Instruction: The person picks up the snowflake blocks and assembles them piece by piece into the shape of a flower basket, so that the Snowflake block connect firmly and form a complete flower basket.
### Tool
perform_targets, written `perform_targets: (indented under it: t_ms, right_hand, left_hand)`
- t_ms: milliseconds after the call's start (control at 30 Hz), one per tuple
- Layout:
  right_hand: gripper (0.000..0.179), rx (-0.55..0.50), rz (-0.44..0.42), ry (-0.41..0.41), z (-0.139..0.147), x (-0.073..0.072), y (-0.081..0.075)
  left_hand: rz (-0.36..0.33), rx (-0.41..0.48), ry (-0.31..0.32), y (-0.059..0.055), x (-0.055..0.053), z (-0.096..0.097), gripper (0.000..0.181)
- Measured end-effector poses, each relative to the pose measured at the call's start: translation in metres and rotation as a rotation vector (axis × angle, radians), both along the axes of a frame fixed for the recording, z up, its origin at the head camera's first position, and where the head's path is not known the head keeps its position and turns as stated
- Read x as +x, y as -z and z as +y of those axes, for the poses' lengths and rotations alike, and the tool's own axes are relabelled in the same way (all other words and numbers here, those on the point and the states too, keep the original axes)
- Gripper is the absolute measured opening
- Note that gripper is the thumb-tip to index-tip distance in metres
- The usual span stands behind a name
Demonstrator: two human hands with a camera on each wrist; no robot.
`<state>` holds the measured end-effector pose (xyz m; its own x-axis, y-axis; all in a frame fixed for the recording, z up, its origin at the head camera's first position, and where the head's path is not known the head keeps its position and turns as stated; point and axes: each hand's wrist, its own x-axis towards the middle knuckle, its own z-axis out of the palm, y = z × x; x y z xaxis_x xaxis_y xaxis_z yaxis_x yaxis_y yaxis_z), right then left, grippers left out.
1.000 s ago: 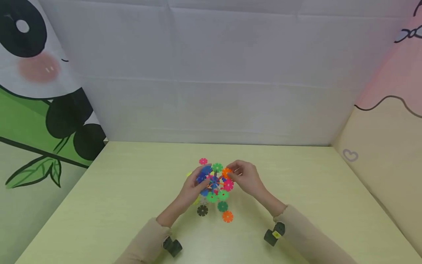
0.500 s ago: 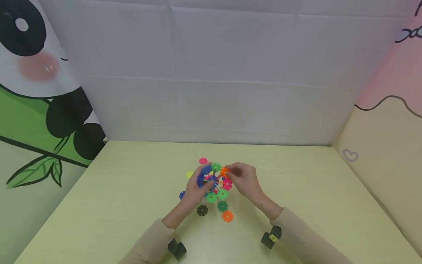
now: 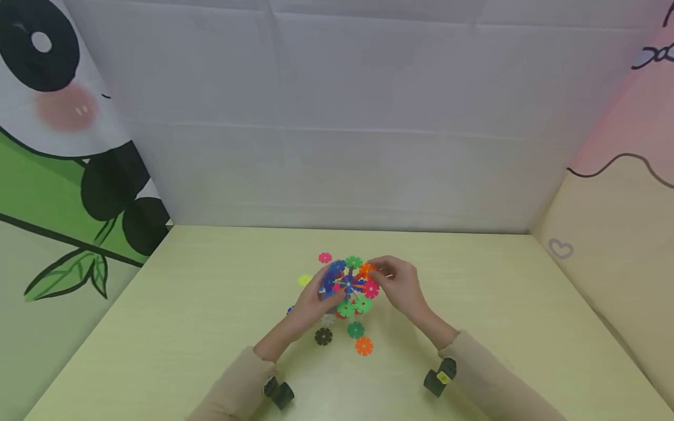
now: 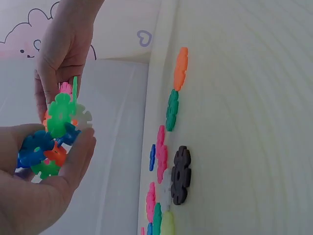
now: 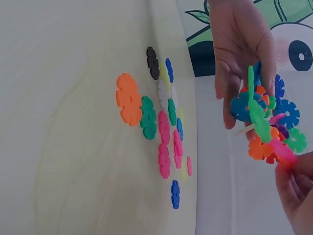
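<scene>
My left hand (image 3: 310, 305) holds a round cluster of interlocking plastic snowflake discs (image 3: 348, 285), its thumb across the near side. Blue, green, pink and orange discs stick out in several directions. At the cluster's upper right, my right hand (image 3: 401, 286) pinches an orange snowflake disc (image 3: 366, 269) between thumb and fingers. The left wrist view has green discs (image 4: 60, 115) facing the camera and blue ones (image 4: 36, 148) against the left palm. In the right wrist view, the right fingertips (image 5: 286, 178) are at the cluster's lower edge, beside a pink disc (image 5: 282, 150).
Loose discs lie flat on the table below the cluster: a black one (image 3: 323, 336), a dark green one (image 3: 356, 330) and an orange one (image 3: 364, 346) among several. A pink disc (image 3: 325, 257) and a yellow one (image 3: 304, 280) lie farther back. A pale wall stands behind the table.
Both hands and the cluster have shifted slightly to the right and up since half a second ago, and the cluster has turned a little. The right hand stays at the orange disc.
</scene>
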<state>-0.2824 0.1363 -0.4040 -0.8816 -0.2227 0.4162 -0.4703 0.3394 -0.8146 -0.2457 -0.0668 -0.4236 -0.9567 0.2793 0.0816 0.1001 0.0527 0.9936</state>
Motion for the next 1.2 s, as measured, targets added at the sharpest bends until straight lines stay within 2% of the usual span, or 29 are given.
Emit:
perform_targets:
  t_ms: [67, 200, 267, 400, 500, 567, 633, 733, 833, 967, 1067, 1200]
  right_hand:
    - [0.024, -0.011, -0.031, -0.037, 0.002, 0.0, 0.003]
    - [0.057, 0.039, -0.128, -0.187, 0.003, 0.003, 0.007]
    - [0.067, 0.07, -0.18, -0.269, 0.006, 0.003, 0.009]
    - [0.058, 0.048, -0.268, -0.37, 0.01, 0.003, 0.013]
    - [0.049, -0.005, -0.299, -0.396, 0.012, 0.003, 0.016]
    - [0.046, -0.017, -0.293, -0.39, 0.013, 0.003, 0.017]
    - [0.044, -0.024, -0.287, -0.384, 0.015, 0.002, 0.018]
    - [0.043, -0.034, -0.278, -0.368, 0.017, 0.0, 0.02]
    - [0.042, -0.031, -0.253, -0.354, 0.021, -0.008, 0.018]
    - [0.039, 0.033, -0.128, -0.33, 0.025, -0.019, 0.015]
    - [0.037, 0.079, -0.021, -0.331, 0.029, -0.027, 0.013]
    - [0.038, 0.106, 0.061, -0.35, 0.033, -0.037, 0.011]
  left_hand:
    - [0.02, 0.005, 0.008, 0.001, 0.001, -0.002, 0.062]
    - [0.098, -0.041, -0.008, 0.003, 0.0, -0.005, 0.06]
    - [0.135, -0.045, 0.018, 0.003, -0.002, -0.004, 0.06]
    - [0.203, -0.06, 0.087, 0.004, -0.004, -0.002, 0.062]
    - [0.223, -0.106, 0.062, 0.005, -0.006, -0.001, 0.064]
    - [0.212, -0.112, 0.038, 0.005, -0.006, -0.003, 0.064]
    - [0.168, -0.101, 0.027, 0.003, -0.005, -0.003, 0.063]
    - [0.093, -0.075, 0.048, -0.004, -0.004, -0.004, 0.062]
    - [0.02, -0.096, 0.054, -0.014, -0.006, -0.001, 0.06]
    - [-0.026, -0.104, 0.053, -0.022, -0.011, 0.006, 0.056]
    - [-0.037, -0.07, 0.034, -0.023, -0.017, 0.013, 0.053]
    - [-0.029, -0.043, -0.013, -0.02, -0.026, 0.021, 0.049]
